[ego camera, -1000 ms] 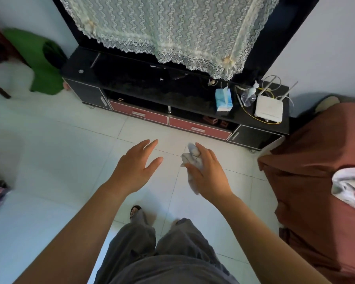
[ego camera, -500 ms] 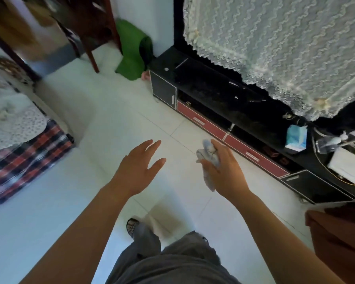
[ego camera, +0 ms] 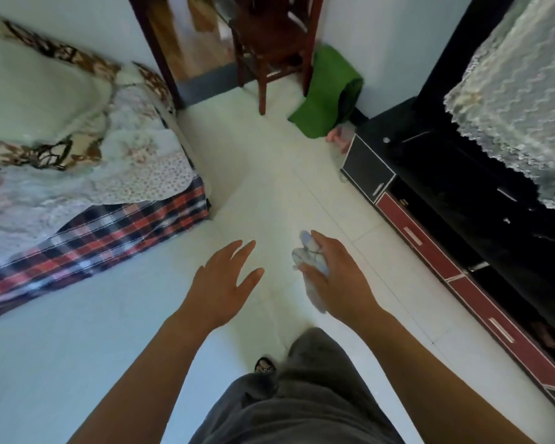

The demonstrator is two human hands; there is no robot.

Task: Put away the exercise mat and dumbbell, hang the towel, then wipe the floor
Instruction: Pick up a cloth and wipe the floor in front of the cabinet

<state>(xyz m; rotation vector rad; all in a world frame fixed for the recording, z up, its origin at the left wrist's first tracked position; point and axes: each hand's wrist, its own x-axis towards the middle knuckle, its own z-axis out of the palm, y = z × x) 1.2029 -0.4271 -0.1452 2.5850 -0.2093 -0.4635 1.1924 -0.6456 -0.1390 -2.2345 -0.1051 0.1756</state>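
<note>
White tiled floor [ego camera: 269, 193] runs between a bed [ego camera: 109, 229] and a black TV cabinet [ego camera: 430, 251] with red drawers. Left hand [ego camera: 220, 290] hovers above it, fingers straight and spread, holding nothing. Right hand [ego camera: 337, 280], near it, is curled round a crumpled pale blue cloth [ego camera: 306, 254], one end hanging below the palm. Green exercise mat [ego camera: 330, 94] leans in the far corner beside a wooden chair [ego camera: 269, 36]. Small pink object [ego camera: 340, 137] at its foot: too blurred to identify.
</note>
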